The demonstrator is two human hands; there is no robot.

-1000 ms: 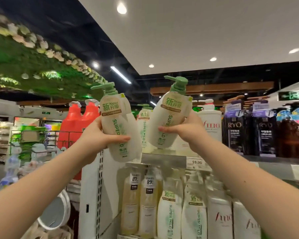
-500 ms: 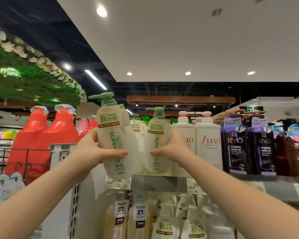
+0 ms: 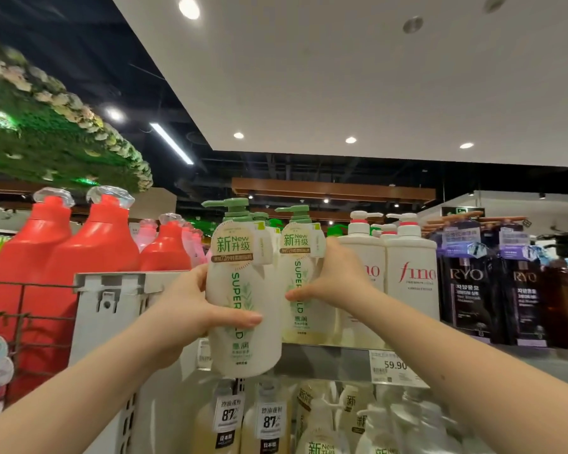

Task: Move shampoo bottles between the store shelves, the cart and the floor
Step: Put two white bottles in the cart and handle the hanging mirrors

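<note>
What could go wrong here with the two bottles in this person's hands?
1. The left hand holds the left bottle in the air, its base below the shelf edge; pushed straight in, it could strike that edge.
2. The right hand grips the right bottle close beside the fino bottles; its fingers might nudge one over.
3. One hand holds each bottle, so a slip could drop it.

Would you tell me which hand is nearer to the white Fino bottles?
Right. The right hand, gripping the right-side green-pump bottle, sits just in front of the Fino bottles; the left hand grips the left-side green-pump bottle, farther left.
</note>
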